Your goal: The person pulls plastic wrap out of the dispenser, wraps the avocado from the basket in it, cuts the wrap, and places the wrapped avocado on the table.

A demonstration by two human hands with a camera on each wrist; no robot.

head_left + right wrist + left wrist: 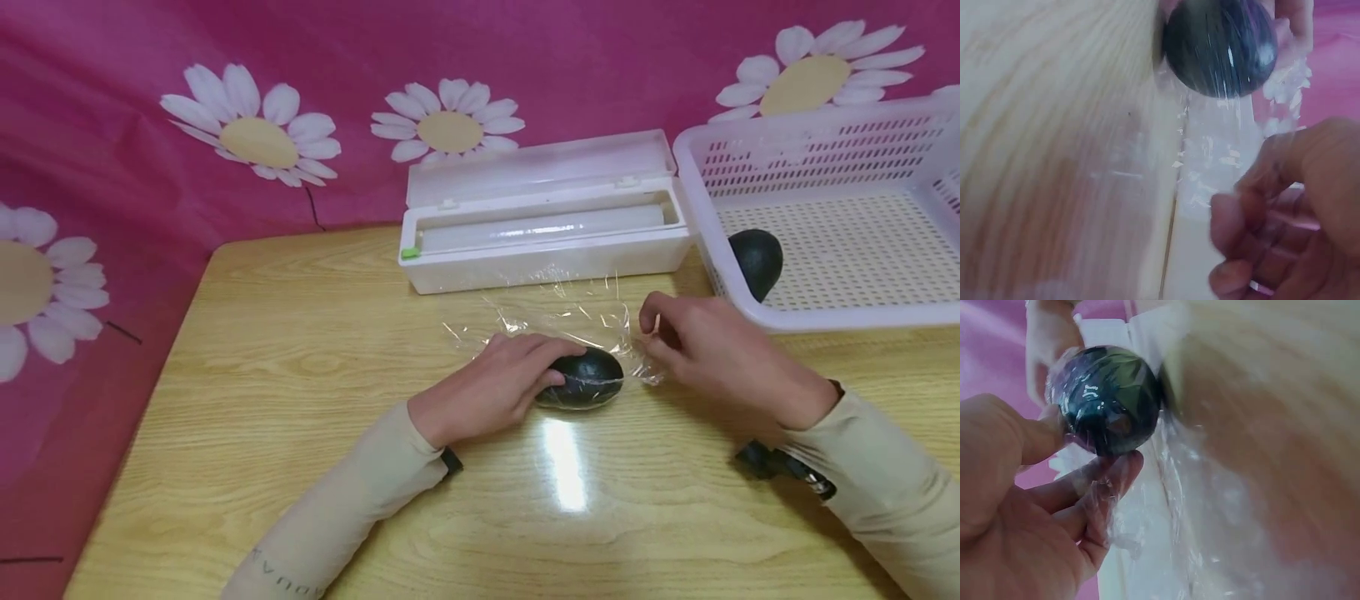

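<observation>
A dark avocado lies on its side on the wooden table, partly covered by clear cling film. My left hand grips its left end, thumb on the near side and fingers over the top. In the left wrist view the film lies tight and wrinkled on the avocado. To the right, my right hand pinches the loose edge of the film between curled fingers. The right wrist view has the film stretching from the avocado towards that hand. Exactly where the fingertips meet the film is blurred.
Behind the film stands a white cling film dispenser, lid raised, with a roll inside and a green slider at its left. A white plastic basket at the right holds another avocado. A pink flowered cloth hangs behind.
</observation>
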